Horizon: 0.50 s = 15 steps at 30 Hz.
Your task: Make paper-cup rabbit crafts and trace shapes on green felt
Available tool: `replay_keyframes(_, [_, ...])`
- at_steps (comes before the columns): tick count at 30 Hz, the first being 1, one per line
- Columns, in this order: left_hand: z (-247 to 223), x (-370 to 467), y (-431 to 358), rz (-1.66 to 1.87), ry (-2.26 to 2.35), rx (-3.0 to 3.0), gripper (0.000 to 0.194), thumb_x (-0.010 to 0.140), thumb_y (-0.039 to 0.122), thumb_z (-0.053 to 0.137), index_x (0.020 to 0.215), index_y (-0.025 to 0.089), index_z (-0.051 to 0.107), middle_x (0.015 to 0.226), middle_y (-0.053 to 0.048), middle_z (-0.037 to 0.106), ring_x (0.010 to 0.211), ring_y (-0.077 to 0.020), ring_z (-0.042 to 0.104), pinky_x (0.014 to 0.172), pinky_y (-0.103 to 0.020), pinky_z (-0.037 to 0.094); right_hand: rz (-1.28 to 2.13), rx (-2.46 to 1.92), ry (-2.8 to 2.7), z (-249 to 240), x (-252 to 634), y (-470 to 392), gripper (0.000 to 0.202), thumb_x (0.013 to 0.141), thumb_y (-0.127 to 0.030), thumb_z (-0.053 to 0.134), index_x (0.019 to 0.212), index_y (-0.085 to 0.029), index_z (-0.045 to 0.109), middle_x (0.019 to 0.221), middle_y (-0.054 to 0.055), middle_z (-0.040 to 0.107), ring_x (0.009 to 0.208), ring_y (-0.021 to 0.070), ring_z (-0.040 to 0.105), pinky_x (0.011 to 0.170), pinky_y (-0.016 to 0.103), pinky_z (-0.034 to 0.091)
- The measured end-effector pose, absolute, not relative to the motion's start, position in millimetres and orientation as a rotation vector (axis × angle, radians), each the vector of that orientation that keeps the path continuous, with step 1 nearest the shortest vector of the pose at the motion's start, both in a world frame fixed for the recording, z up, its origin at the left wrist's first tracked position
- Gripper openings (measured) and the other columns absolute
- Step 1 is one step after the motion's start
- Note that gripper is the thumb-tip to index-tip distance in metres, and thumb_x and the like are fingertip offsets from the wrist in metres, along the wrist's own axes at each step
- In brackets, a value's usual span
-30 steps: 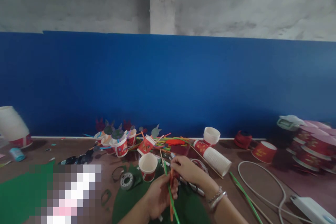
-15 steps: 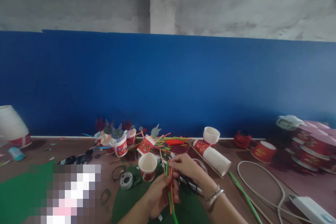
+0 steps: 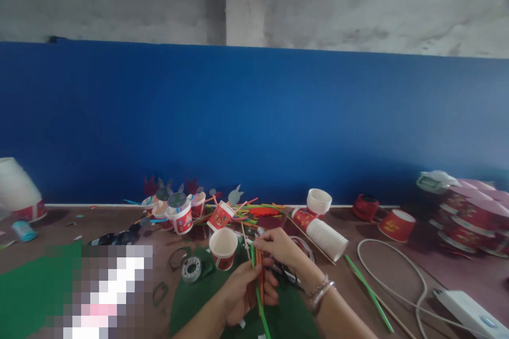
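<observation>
Fingers of the left hand [image 3: 242, 288] look more spread below the bundle of thin sticks [image 3: 260, 280] than half a second ago, while the right hand [image 3: 282, 249] stays at its top end. The whole scene sits slightly higher in view. The left hand is partly closed, its thumb pressing the bundle and its lower fingers loosely curled. The right thumb and fingertips are pinched together on the upper ends; which sticks they grip is hard to tell.

Below the hands, a dark green sheet [image 3: 191, 315] lies on a brown table [image 3: 338, 296]. An upright paper cup [image 3: 223, 249] and a roll of tape [image 3: 191, 270] are left of the hands. Farther back are decorated cups [image 3: 181, 218], loose coloured sticks [image 3: 278, 206] and a sideways stack of cups [image 3: 326, 238]. A white cable [image 3: 397, 241] loops at the right, near red cups with pink tops [image 3: 477, 212]. A blue panel [image 3: 254, 116] runs behind the table, with a grey concrete wall [image 3: 119, 0] and a paler pillar [image 3: 246, 5] above it.

Held above the green sheet, the bundle is long and narrow, bright green beside orange, roughly upright, with the green reaching lowest and slanting rightward.
</observation>
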State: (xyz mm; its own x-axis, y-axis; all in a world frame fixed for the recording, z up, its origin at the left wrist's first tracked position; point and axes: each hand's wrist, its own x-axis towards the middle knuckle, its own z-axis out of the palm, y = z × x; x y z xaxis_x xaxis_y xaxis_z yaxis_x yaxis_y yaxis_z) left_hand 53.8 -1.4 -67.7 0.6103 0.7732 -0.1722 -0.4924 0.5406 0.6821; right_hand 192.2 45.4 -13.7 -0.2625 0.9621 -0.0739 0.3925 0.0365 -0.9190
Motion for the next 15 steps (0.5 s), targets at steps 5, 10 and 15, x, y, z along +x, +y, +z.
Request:
replay_keyframes(5, [-66,56,1,0.838,0.531,0.632,0.042,0.077,0.047,0.061,0.098,0.011,0.06,0.083,-0.01,0.066,0.07,-0.0183,0.063,0.068,-0.031,0.048,1.199,-1.299,-1.686,-12,200,49,0.031,0.072,-0.036,0.061,0.052,-0.012,0.059,0.045,-0.005,0.041,0.047,0.0066,0.033,0.046,0.021,0.026])
replay_keyframes(10, [-64,59,3,1.204,0.831,0.784,0.054,0.068,0.065,0.06,0.087,0.015,0.062,0.053,0.008,0.038,0.042,-0.0041,0.03,0.039,-0.017,0.02,1.314,-1.285,-1.673,6,215,44,0.026,0.071,-0.038,0.066,0.062,-0.014,0.066,0.048,-0.004,0.047,0.045,0.0059,0.033,0.043,0.02,0.025])
replay_keyframes(15, [-63,58,-6,1.528,1.019,0.934,0.047,0.078,0.063,0.048,0.08,0.017,0.058,0.051,0.007,0.037,0.042,-0.0058,0.032,0.039,-0.018,0.025,1.387,-1.372,-1.609,17,239,42,0.027,0.071,-0.042,0.065,0.068,-0.016,0.068,0.047,-0.004,0.051,0.036,0.0039,0.03,0.036,0.02,0.017])
